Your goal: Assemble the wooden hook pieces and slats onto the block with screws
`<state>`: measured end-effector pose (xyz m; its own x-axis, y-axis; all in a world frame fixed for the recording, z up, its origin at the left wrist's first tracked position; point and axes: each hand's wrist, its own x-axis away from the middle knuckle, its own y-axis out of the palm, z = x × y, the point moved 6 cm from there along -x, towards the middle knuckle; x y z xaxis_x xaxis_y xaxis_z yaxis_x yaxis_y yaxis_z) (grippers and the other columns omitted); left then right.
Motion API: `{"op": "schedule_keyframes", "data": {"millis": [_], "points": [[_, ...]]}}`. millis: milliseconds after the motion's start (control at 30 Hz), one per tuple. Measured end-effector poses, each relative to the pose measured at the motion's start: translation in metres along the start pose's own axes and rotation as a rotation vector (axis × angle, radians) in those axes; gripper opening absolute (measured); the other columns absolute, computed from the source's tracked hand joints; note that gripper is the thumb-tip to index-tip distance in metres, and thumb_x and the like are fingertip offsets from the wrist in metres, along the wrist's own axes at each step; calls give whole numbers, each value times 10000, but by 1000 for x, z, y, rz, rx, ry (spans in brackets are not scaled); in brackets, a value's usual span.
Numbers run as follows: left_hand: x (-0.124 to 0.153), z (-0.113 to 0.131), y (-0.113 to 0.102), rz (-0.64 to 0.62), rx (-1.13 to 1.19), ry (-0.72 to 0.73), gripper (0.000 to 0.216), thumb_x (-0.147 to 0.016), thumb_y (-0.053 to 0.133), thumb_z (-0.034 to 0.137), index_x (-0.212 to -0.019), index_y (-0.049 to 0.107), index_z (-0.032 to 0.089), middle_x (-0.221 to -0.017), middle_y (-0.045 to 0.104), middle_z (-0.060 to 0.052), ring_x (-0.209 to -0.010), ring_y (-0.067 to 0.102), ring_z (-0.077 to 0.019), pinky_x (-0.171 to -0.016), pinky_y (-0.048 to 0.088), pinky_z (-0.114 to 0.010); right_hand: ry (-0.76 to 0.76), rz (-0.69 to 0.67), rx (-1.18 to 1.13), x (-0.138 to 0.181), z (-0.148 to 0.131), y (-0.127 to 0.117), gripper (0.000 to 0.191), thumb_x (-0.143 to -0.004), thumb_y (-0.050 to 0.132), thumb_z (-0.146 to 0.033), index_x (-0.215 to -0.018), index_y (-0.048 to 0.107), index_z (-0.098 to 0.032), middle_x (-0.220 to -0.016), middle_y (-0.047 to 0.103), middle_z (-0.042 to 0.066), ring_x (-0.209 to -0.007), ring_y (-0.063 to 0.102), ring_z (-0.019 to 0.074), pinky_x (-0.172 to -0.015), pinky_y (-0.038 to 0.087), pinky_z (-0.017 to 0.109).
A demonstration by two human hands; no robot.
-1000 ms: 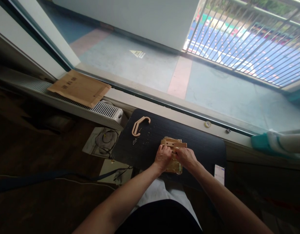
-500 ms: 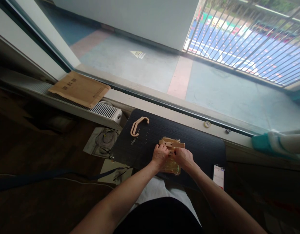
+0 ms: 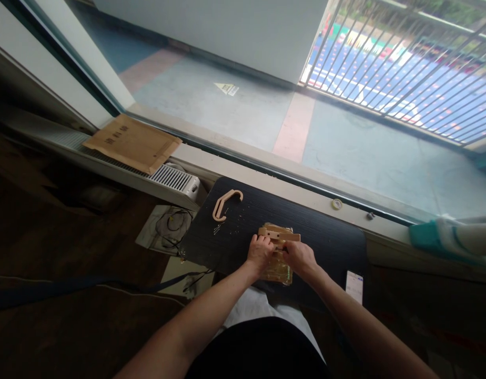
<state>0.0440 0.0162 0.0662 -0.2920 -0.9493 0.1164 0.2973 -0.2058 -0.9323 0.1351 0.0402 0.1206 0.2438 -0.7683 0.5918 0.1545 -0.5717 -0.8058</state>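
Observation:
My left hand [image 3: 261,251] presses its curled fingers against the near side of a light wooden piece with dark holes [image 3: 281,236]. This piece lies across a yellowish, shiny block that looks wrapped in clear film [image 3: 281,275]. Just right of it, my right hand [image 3: 301,257] is closed in a fist over the block. A small dark bit shows at its fingertips, too little to name. Farther left on the black table [image 3: 322,239] lies a bent, hook-shaped wooden piece [image 3: 220,205], with several thin screws or nails [image 3: 216,229] beside it.
A phone [image 3: 354,287] lies at the table's right edge. On the window sill sit a roll of tape [image 3: 336,204] and a small dark object [image 3: 370,216]. A brown envelope [image 3: 134,142] rests on the radiator [image 3: 175,179]. Cables [image 3: 174,223] lie left of the table.
The view has shifted slightly. My right hand has turned or moved a little at the block, while my left hand keeps its place on the wooden piece.

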Motion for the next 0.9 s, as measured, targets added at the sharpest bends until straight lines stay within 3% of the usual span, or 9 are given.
{"op": "schedule_keyframes", "data": {"millis": [100, 200, 300, 500, 733, 900], "points": [[0, 0, -1, 15, -5, 4, 174, -852, 472, 161, -806, 640, 153, -871, 627, -83, -856, 530, -209, -760, 330, -378, 101, -18, -66, 2, 10, 3, 261, -841, 439, -298, -970, 654, -229, -942, 691, 62, -884, 636, 199, -706, 443, 272], [0, 0, -2, 17, -7, 2, 179, -855, 470, 159, -804, 642, 156, -869, 624, -82, -855, 529, -203, -760, 330, -373, 101, -16, -57, 5, 11, -2, 309, -823, 468, -321, -1075, 604, -206, -980, 682, 82, -907, 631, 216, -721, 444, 295], [1, -1, -3, 28, 3, -13, 180, -863, 468, 171, -830, 645, 165, -864, 621, -74, -864, 528, -200, -763, 333, -369, -3, 4, -2, 8, 4, -12, 301, -812, 501, -277, -1091, 590, -208, -996, 675, 78, -904, 631, 209, -729, 447, 287], [1, -1, 1, 28, 3, -6, 177, -860, 470, 159, -812, 641, 161, -868, 623, -70, -850, 534, -196, -757, 337, -370, -218, 50, 192, 12, -16, -18, 318, -876, 361, -105, -997, 651, -148, -970, 664, 115, -848, 643, 205, -691, 471, 269], [0, -1, 2, 29, -3, -2, 183, -854, 463, 140, -812, 642, 143, -887, 624, -89, -850, 537, -207, -750, 339, -378, -32, -22, 132, 7, -10, -7, 294, -869, 394, -128, -853, 687, -137, -864, 700, 114, -805, 661, 191, -684, 475, 244], [1, -1, 0, 33, 9, -18, 165, -851, 481, 152, -797, 636, 154, -860, 625, -74, -847, 539, -204, -754, 335, -371, -23, -2, 138, 8, -10, -18, 234, -874, 433, -196, -965, 648, -173, -908, 692, 101, -852, 653, 191, -717, 472, 264]]}}
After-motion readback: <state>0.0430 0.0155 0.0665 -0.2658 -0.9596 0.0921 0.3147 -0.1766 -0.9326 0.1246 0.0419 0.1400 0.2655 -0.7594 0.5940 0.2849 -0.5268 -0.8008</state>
